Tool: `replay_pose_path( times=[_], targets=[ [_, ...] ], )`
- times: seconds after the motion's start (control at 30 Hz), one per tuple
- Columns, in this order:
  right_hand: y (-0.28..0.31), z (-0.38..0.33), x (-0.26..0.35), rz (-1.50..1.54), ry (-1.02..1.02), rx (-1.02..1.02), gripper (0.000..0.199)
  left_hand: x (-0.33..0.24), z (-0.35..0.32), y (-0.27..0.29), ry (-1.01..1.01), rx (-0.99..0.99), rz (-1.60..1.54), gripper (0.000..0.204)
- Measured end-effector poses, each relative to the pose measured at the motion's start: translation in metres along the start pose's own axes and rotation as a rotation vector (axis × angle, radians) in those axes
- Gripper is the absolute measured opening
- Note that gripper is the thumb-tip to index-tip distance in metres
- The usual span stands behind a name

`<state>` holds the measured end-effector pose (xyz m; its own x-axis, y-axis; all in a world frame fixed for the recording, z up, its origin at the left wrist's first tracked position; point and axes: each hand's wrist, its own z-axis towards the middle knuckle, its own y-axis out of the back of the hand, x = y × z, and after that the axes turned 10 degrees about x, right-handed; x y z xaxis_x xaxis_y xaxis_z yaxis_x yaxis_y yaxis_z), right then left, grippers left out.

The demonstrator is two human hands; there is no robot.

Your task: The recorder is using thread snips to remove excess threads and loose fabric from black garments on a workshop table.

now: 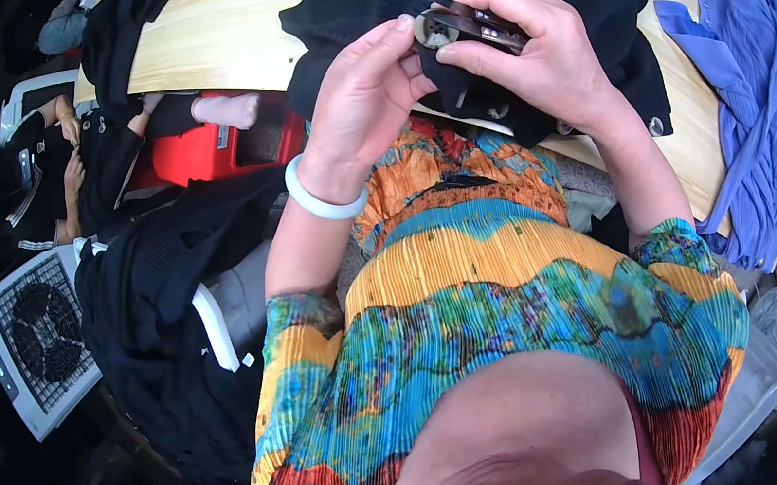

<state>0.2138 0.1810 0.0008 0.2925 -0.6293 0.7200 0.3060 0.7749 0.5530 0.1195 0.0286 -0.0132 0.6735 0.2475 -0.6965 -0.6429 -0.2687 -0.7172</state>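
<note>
Over the near edge of the table lies a black garment [349, 14] with several large buttons along its edge. My left hand [352, 100], with a pale bangle at the wrist, pinches the edge of a large grey-brown button [431, 33] and lifts it with the cloth around it. My right hand [539, 46] grips small dark thread snips [490, 30]. Their tips reach the button's face near its holes. Whether a thread lies between the blades is too small to tell. Another button [496, 112] hangs lower on the garment.
The pale wooden table [209, 31] spans the far side. Purple clothing [756, 86] drapes over its right end. At left are a red bin [186, 158], a grey fan [44, 322], dark cloth [156, 342] and another person [31, 177] handling a black garment.
</note>
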Motion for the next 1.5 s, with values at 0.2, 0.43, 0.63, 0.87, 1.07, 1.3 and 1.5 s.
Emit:
replay_pose_path(
  times=[0.2, 0.43, 0.63, 0.87, 1.07, 1.3, 1.5],
  targets=[
    [-0.004, 0.002, 0.001, -0.004, 0.017, 0.038, 0.026, -0.005, -0.008, 0.001, -0.003, -0.071, 0.209, 0.018],
    [-0.003, 0.005, 0.001, 0.016, 0.070, 0.050, 0.019, 0.001, -0.007, 0.003, 0.056, -0.005, -0.114, 0.014],
    [0.001, 0.013, 0.004, 0.014, 0.137, -0.064, 0.015, -0.004, -0.014, -0.005, 0.008, 0.047, -0.186, 0.026],
    [0.012, -0.001, 0.021, 0.194, -0.202, -0.179, 0.011, -0.001, -0.020, 0.003, -0.089, 0.160, -0.193, 0.036],
    [-0.001, -0.027, 0.041, 0.491, -0.137, -0.120, 0.044, 0.003, -0.017, 0.002, -0.160, 0.156, -0.179, 0.030],
    [0.015, -0.004, 0.049, -0.080, 0.102, 0.134, 0.038, 0.003, -0.018, 0.006, -0.172, 0.273, -0.078, 0.022],
    [0.010, 0.001, 0.036, -0.212, 0.197, 0.027, 0.033, -0.002, -0.010, 0.000, -0.101, 0.102, 0.096, 0.014]
  ],
)
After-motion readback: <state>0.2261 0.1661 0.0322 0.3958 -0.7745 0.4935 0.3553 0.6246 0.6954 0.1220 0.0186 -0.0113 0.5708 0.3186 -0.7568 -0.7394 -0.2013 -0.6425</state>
